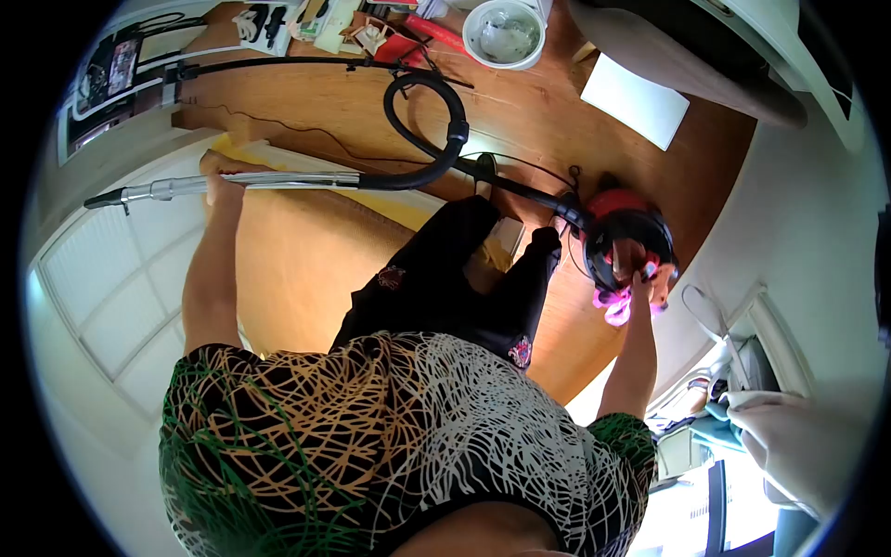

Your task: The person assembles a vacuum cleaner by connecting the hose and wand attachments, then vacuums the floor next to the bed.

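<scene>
On the left, my left hand (223, 174) is closed around the silver tube (297, 180) of a vacuum cleaner. The tube lies about level, with a dark narrow tip (105, 199) at its far left end. A black hose (408, 176) leaves the tube, makes a loop and runs right to the red and black vacuum cleaner body (614, 206). My right hand (657, 277) grips the top of that body; its exact hold is partly hidden. Something bright pink (614, 306) hangs beside this hand.
A white bucket (504, 33) with clear plastic inside stands at the back. A white sheet (635, 100) lies on the wooden floor near a grey chair (687, 56). A thin cord (306, 130) trails across the floor. Bags (780, 418) stand at the right.
</scene>
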Demonstrator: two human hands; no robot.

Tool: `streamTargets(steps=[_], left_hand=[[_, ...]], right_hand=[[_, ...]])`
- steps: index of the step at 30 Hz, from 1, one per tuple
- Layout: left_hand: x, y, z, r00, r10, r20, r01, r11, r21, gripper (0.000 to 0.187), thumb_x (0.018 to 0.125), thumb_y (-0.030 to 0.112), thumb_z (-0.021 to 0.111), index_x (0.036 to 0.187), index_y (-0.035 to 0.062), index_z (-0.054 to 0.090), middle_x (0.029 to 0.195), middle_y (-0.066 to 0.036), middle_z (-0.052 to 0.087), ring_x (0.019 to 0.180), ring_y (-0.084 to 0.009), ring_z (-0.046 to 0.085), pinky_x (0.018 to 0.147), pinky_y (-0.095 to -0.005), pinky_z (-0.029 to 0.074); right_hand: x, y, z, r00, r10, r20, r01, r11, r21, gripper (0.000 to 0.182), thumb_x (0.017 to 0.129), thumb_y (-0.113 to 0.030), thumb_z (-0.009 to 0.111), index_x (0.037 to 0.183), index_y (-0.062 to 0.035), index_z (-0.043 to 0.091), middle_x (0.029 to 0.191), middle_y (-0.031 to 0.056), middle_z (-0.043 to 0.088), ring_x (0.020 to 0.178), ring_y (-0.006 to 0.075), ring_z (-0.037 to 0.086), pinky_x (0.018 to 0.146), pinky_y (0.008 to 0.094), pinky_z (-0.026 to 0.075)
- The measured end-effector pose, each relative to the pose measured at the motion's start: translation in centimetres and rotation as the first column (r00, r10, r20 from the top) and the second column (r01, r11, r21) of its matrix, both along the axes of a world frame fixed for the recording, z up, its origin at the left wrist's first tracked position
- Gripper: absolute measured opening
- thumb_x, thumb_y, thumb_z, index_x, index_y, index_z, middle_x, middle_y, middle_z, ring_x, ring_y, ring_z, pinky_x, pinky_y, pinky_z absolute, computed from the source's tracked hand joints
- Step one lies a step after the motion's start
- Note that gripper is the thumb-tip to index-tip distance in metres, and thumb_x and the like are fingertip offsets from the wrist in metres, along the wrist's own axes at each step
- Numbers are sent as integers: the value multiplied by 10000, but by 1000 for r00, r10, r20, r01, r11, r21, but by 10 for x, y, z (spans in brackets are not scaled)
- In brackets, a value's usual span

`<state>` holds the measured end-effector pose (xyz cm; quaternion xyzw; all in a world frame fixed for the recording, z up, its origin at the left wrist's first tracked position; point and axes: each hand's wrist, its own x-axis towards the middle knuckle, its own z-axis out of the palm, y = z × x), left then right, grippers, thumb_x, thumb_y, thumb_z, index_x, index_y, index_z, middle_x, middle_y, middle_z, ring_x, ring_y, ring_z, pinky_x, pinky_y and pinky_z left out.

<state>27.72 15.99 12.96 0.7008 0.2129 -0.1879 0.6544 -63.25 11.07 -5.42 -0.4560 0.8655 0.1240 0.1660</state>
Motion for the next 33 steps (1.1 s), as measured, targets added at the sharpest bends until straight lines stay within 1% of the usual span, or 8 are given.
streamTargets(steps=[3, 5, 8, 12, 15, 19, 23, 33], left_hand=[[2, -16, -18, 942, -335, -6, 335, 942, -32, 225, 739, 202, 475, 554, 115, 384, 562, -47, 403, 516, -177, 414, 519, -331, 401], [58, -16, -29, 959, -236, -159, 227, 971, -71, 228, 779, 235, 423, 591, 109, 389, 586, -43, 418, 542, -176, 423, 558, -353, 417], [18, -30, 9, 988, -135, -78, 146, 977, 154, 190, 806, 205, 404, 652, 95, 383, 595, -41, 430, 548, -179, 431, 566, -365, 427], [28, -4, 4, 995, -12, -97, 23, 993, 114, 152, 832, 158, 412, 767, 81, 298, 600, -28, 389, 549, -177, 427, 578, -366, 417], [0, -22, 18, 992, -93, -83, 105, 983, 150, 135, 827, 142, 405, 768, 79, 300, 605, -31, 405, 550, -181, 447, 564, -346, 422], [-20, -37, 4, 972, -228, -60, 227, 974, -23, 124, 821, 109, 397, 714, 68, 348, 563, -38, 397, 524, -184, 452, 550, -343, 434], [-44, -61, 7, 992, -128, -13, 128, 987, 95, 158, 832, 117, 410, 689, 63, 368, 541, -40, 394, 504, -183, 435, 565, -366, 445], [-10, -53, 29, 992, -107, 63, 104, 993, 62, 147, 801, 109, 459, 724, 51, 348, 574, -44, 399, 497, -165, 419, 559, -359, 436]], right_hand=[[-29, -21, -6, 995, -69, 70, 62, 993, 98, 832, 673, -432, 619, 1298, -21, 256, 1022, 290, 535, 952, 387, 535, 819, 424, 435], [-19, -28, 8, 991, -73, 111, 69, 997, 42, 815, 675, -450, 602, 1288, -22, 279, 1035, 300, 523, 964, 394, 527, 838, 422, 421], [-8, -64, 6, 987, -24, 160, 21, 1000, 16, 721, 679, -422, 603, 1208, 5, 364, 1029, 296, 527, 976, 405, 517, 850, 426, 408], [29, -90, 11, 992, 49, 117, -50, 999, 9, 704, 692, -460, 597, 1088, 98, 433, 1001, 285, 545, 966, 399, 526, 841, 420, 415], [47, -104, 1, 990, 1, 139, -9, 998, 60, 686, 732, -466, 567, 1092, 96, 409, 1028, 273, 538, 970, 383, 531, 838, 417, 419], [69, -95, -5, 996, -45, 73, 40, 997, 72, 661, 748, -448, 559, 1096, 92, 402, 1038, 268, 538, 982, 372, 531, 848, 412, 417], [75, -92, -14, 993, -43, 109, 23, 984, 174, 706, 743, -454, 541, 1087, 145, 388, 997, 303, 540, 967, 381, 539, 838, 417, 425], [60, -70, -5, 1000, 1, 9, -3, 979, 203, 928, 523, -435, 710, 1136, 122, 291, 1055, 243, 523, 989, 350, 532, 854, 393, 425]])
